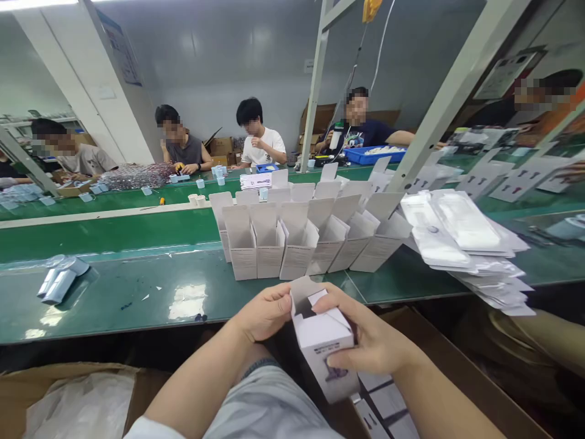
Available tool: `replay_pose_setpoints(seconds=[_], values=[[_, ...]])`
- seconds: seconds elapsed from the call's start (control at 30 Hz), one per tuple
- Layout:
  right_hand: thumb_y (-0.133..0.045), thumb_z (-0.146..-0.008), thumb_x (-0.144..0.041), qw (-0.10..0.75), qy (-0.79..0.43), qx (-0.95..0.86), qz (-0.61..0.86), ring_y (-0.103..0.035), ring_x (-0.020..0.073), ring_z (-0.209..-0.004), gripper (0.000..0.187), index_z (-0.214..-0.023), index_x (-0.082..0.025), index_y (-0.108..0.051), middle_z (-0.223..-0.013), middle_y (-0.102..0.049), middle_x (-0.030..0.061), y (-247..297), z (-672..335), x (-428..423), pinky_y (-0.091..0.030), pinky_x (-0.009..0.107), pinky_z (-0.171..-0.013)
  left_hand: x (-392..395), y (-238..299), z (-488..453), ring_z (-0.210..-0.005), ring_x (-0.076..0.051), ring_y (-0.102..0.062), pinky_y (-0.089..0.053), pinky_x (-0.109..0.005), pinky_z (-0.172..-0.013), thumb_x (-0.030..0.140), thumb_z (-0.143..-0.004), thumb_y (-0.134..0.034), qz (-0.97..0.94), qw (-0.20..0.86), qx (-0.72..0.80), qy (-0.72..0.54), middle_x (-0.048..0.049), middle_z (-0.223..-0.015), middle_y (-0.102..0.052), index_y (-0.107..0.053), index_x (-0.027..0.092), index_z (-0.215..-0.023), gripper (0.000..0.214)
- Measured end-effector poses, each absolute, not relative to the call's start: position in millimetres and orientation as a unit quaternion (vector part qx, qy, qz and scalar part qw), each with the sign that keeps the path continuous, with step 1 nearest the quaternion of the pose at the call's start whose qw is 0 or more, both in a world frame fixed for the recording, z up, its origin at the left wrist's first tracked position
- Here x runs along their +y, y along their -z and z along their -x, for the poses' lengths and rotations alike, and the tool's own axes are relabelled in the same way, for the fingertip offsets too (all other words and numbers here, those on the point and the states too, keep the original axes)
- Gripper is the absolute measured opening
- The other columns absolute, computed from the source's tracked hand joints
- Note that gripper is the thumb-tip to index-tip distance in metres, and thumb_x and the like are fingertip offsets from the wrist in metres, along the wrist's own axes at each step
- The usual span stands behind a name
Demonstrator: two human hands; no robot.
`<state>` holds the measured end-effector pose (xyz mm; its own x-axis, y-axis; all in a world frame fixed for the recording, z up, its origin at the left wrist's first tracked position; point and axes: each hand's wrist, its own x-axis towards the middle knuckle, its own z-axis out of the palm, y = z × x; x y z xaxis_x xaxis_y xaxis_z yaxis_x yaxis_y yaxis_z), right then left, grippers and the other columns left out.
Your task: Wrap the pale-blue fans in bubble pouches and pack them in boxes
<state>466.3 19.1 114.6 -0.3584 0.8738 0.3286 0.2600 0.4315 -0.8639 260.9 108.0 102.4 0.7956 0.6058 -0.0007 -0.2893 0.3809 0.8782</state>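
I hold a small white carton (325,341) over my lap, its top flaps open and a purple print on its side. My left hand (262,312) grips its left side, thumb at the open flap. My right hand (370,338) wraps the right side, fingers closed round it. Just beyond, on the green bench (137,292), several identical white cartons (297,235) stand in rows with their lids up.
A fanned stack of white plastic pouches (461,241) lies at the right. Silvery packets (59,280) lie at the left. A brown cardboard box (68,396) with a plastic liner sits by my left knee. Other people (260,137) sit across a green conveyor.
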Motion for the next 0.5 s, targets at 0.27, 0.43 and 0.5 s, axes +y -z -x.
replay_pose_setpoints(seconds=[0.27,0.43,0.5], values=[[-0.074,-0.075,-0.056,0.408,-0.363,-0.744,0.385,-0.019,0.0348,-0.147,0.061,-0.124,-0.026,-0.053,-0.145,-0.033,0.0131,-106.8,-462.2,19.4,-0.042,0.047,-0.106,79.7,-104.2,-278.9,-0.094,-0.021,-0.066,-0.05,-0.036,-0.088,0.034,-0.069,-0.084,-0.397,0.818,0.226,-0.35,-0.007,-0.112,-0.07,-0.067,0.023,-0.119,0.054],[-0.074,-0.078,-0.032,0.402,-0.145,-0.724,0.541,-0.041,0.0351,-0.137,0.082,-0.145,-0.027,-0.028,-0.15,-0.034,0.0174,-103.6,-428.2,-3.4,-0.041,0.053,-0.109,74.7,-95.8,-274.8,-0.122,-0.028,-0.058,-0.042,-0.044,-0.108,0.039,-0.083,-0.069,-0.47,0.676,0.326,-0.464,-0.0103,-0.131,-0.065,-0.072,0.023,-0.116,0.037],[-0.075,-0.076,-0.026,0.438,-0.078,-0.713,0.541,-0.05,0.0335,-0.128,0.071,-0.135,-0.026,-0.036,-0.139,-0.045,0.0165,-101.2,-418.3,-4.1,-0.048,0.05,-0.104,76.8,-101.0,-265.9,-0.138,-0.029,-0.044,-0.031,-0.045,-0.117,0.037,-0.083,-0.07,-0.58,0.649,0.272,-0.411,-0.0089,-0.144,-0.056,-0.071,0.025,-0.119,0.038]])
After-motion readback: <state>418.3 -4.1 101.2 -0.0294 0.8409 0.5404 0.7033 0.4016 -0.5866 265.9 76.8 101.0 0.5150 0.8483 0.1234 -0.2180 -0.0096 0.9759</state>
